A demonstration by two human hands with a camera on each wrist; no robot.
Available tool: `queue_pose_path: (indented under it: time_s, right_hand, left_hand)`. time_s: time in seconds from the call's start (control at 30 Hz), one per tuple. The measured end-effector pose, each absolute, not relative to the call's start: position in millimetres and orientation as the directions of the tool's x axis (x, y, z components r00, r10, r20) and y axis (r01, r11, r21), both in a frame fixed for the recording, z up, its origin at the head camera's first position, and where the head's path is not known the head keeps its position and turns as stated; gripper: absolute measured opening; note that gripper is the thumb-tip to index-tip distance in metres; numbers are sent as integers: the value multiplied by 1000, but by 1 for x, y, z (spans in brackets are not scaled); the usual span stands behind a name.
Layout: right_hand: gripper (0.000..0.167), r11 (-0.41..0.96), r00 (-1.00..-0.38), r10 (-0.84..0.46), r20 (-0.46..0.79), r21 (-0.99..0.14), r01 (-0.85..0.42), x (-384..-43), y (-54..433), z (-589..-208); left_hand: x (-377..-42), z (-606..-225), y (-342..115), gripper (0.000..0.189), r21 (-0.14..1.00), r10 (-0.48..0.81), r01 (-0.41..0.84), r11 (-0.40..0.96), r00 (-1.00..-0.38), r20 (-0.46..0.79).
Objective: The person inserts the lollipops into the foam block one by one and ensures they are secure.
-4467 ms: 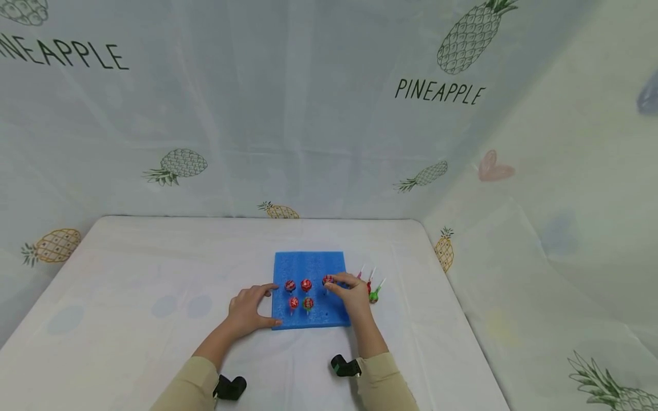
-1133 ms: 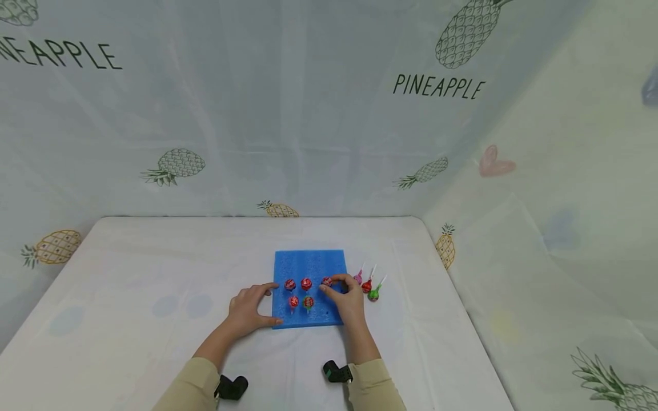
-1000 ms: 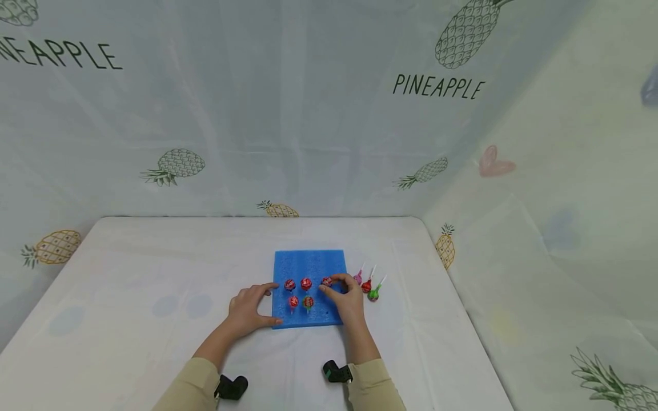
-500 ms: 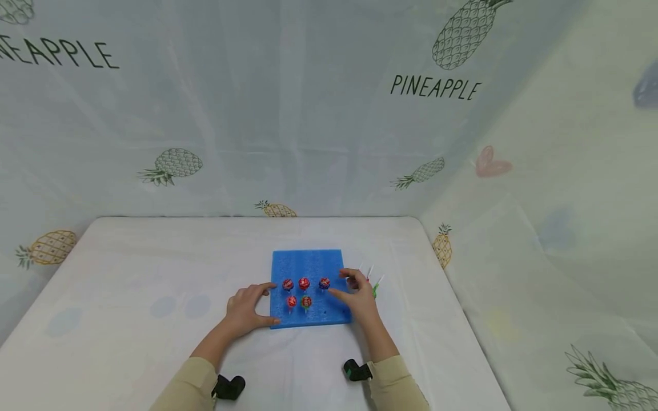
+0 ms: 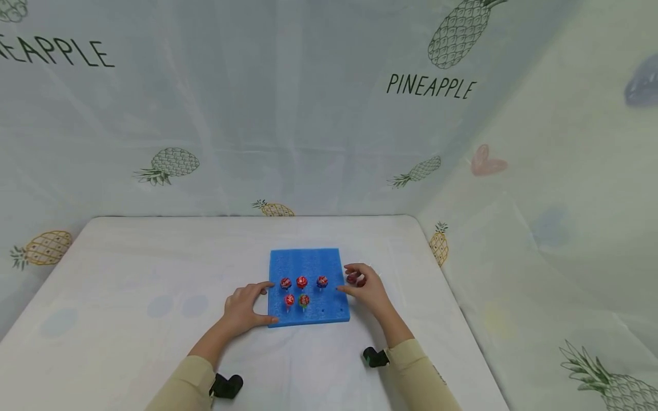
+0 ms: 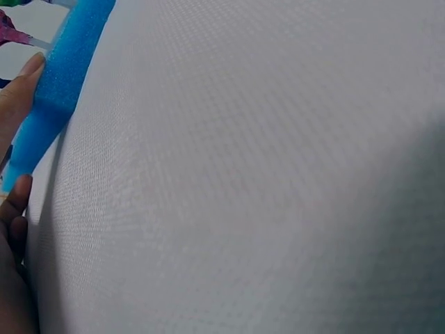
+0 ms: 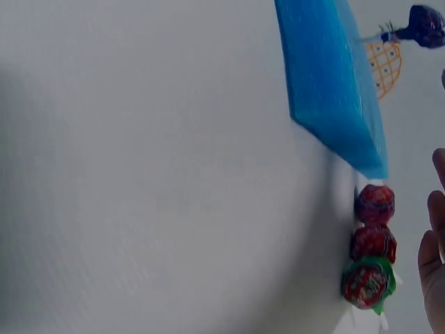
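A blue foam board [image 5: 303, 260] lies on the table with several lollipops stuck upright in it by their sticks. The rightmost is a dark blue and red lollipop [image 5: 321, 281]; a green-wrapped lollipop [image 5: 304, 301] stands in the nearer row. Spread along the board's left edge, my left hand [image 5: 240, 310] presses it with thumb and index fingertip. My right hand [image 5: 371, 290] hovers just right of the board, thumb and fingers apart. Loose lollipops lie beneath it, mostly hidden in the head view; the right wrist view shows a purple-red one [image 7: 375, 203], a red one [image 7: 374, 243] and a green one [image 7: 368, 282].
A white cloth covers the table [image 5: 169, 268]. Pineapple-printed curtains [image 5: 231, 114] hang behind it and on the right. Black wrist cameras sit at my left cuff [image 5: 226, 386] and right cuff [image 5: 375, 357]. Small holes show in the board's near right part.
My right hand has let go of the dark blue and red lollipop, which stands in the board, and has moved right over the loose lollipops. My left hand stays at the board's edge.
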State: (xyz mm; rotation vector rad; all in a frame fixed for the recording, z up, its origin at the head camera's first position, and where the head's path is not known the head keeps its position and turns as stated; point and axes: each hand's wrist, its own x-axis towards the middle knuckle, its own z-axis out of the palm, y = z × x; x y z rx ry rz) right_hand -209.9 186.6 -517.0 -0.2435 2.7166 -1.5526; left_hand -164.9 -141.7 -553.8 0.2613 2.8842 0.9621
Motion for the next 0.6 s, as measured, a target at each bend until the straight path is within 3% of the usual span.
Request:
queue_pose_path:
  time_s: [0.2, 0.6]
  right_hand:
    - [48, 605, -977, -202, 70, -775, -180, -220, 195, -514]
    - [31, 715, -985, -168, 46, -682, -154, -231, 202, -523]
  left_hand:
    - [-165, -554, -141, 89, 606, 190, 133, 784, -981, -31]
    - [-164, -554, -141, 88, 607, 183, 123, 785, -982, -37]
